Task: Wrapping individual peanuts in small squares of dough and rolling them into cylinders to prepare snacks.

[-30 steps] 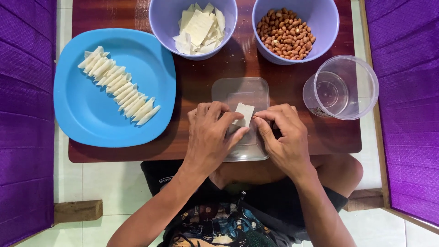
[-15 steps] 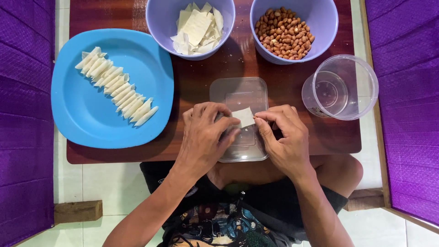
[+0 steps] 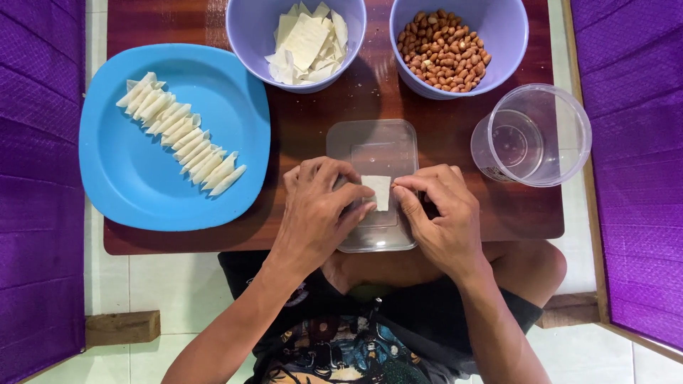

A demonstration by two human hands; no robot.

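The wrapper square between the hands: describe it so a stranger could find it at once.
On the dark wooden table, find the clear plastic lid lying flat at the near edge. Over it, the left hand and right hand pinch one small white wrapper square between their fingertips. It is single, unlike the heap in the left purple bowl or the folded pieces on the blue plate.

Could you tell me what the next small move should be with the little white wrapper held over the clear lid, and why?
Probably roll it closed: both hands, left hand and right hand, pinch the flat white wrapper over the clear lid, while finished rolls line the blue plate.
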